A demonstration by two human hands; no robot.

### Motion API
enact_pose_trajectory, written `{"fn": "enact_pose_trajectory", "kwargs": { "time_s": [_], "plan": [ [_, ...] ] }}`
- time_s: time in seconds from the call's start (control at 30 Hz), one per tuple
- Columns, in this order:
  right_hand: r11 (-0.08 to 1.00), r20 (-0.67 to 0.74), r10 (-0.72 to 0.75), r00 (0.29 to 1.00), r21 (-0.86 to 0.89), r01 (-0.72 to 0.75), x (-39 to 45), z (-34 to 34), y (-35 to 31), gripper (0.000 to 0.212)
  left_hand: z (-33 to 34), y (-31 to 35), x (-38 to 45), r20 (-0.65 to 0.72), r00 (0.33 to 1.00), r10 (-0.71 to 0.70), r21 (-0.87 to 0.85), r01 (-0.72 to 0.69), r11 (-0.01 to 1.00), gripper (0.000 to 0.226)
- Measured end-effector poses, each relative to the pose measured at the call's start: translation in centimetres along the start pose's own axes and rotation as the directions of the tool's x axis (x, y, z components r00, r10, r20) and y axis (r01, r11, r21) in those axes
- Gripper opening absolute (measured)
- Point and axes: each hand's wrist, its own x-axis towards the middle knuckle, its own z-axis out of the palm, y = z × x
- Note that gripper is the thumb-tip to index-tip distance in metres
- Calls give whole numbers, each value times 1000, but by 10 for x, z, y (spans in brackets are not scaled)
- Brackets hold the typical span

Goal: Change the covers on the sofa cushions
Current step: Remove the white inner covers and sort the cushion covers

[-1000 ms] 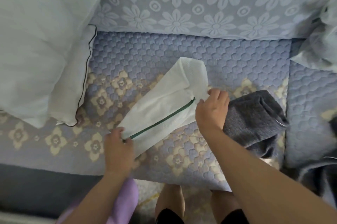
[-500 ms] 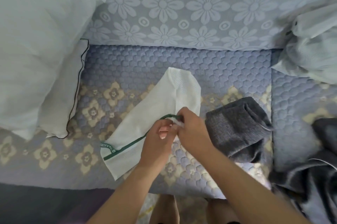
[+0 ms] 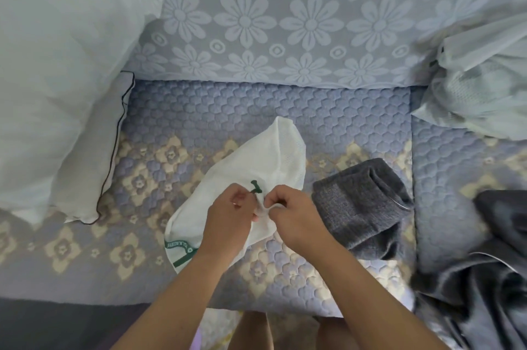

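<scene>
White cover (image 3: 256, 161) on sofa seat (image 3: 199, 110), soft, light; both hands (image 3: 231, 215) (image 3: 296, 218) pinched fabric beside green zipper (image 3: 255, 187); best hold there.

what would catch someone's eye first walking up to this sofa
Both hands, left hand and right hand, pinch a white mesh cover with green zip trim at the seat's middle. A folded dark grey knit cover lies just right; a big pale cushion leans far left.

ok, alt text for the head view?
Both hands, the left hand and right hand, pinch the green zipper end of a white mesh cover lying on a quilted sofa seat. A folded grey cover lies beside it, a pale cushion left.
</scene>
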Motion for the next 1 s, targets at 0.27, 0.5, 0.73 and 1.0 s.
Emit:
{"fn": "enact_pose_trajectory", "kwargs": {
  "time_s": [0.27, 0.5, 0.73, 1.0],
  "plan": [
    [977, 41, -108, 993, -180, 113, -2, -6, -6, 42, -12, 5, 2, 107, 994, -26, -56, 32, 998, 19],
    [999, 73, 26, 997, 35, -29, -6, -6, 0, 38, -18, -1, 8, 165, 985, 57, 22, -62, 998, 22],
    [985, 37, 48, 998, 165, -54, -7, -7, 3, 17, -16, 2, 12, 162, 977, 135, 86, -150, 985, 20],
    [950, 83, 128, 988, 275, -146, -7, -4, 15, 19, -14, -6, 3, 257, 942, 214, 201, -269, 942, 19]
  ]
}}
